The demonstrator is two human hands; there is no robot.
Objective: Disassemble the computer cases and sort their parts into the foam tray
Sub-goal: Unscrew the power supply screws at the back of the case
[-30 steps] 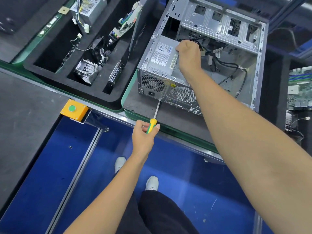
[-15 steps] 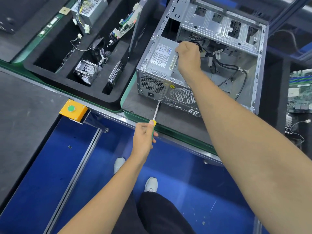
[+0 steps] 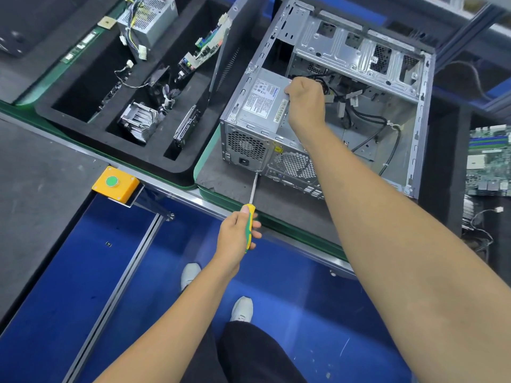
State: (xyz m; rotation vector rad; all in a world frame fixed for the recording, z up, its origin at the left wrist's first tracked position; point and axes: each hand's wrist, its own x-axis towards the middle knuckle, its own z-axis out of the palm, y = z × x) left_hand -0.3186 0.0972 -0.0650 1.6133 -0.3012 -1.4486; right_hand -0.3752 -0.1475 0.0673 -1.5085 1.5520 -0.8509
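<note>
Left grip (image 3: 237,233) has re-clenched the screwdriver (image 3: 249,225); right grip (image 3: 305,102) still grasps the power supply (image 3: 262,103)

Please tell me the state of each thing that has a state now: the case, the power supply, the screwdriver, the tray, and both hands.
computer case: side open, upright
power supply: inside case
screwdriver: tip at case rear
foam tray: partly filled
left hand: grips screwdriver
right hand: holds power supply
</note>
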